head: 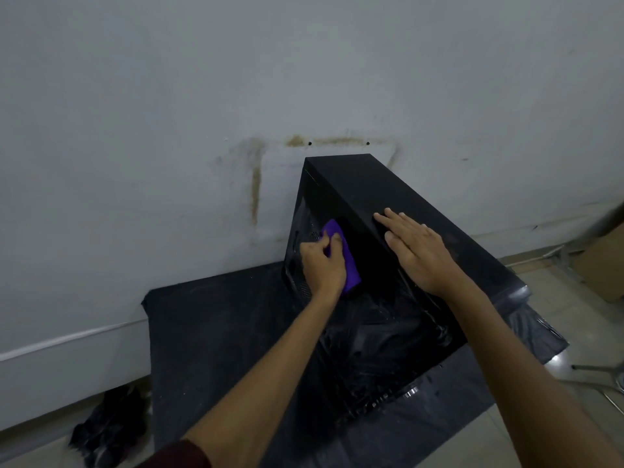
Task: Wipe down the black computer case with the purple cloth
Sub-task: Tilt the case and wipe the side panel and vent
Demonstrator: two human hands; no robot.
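— Finding the black computer case (388, 204) where?

— Standing on a dark mat (216, 332) spread over the floor, close against the grey wall (202, 96).

— And doing what with the left hand (320, 266)?

— Clutching the purple cloth (342, 255), fingers curling round its near edge, and pressing it flat against the case's glossy side panel.

— Lying where on that panel, exactly?

— Sitting toward the far upper part, just below the top edge, beside a small perforated patch, and partly hiding under the hand.

— And using the right hand (417, 253) how?

— Resting palm-down on the case's top panel, fingers straight and slightly spreading, pointing toward the wall, grasping nothing.

— Touching each other at all?

— Working apart, on either side of the case's long top edge.

— Noticing anything on the side panel itself?

— Catching pale streaks and reflections across the lower part, nearer the camera.

— Spotting anything else around?

— Seeing brown stains (256, 194) on the wall behind the case, a crumpled black heap (108, 430) on the floor left of the mat, a cardboard box (606, 261) at the far right, and a dark red sleeve (184, 456) showing on the left arm at the bottom edge.
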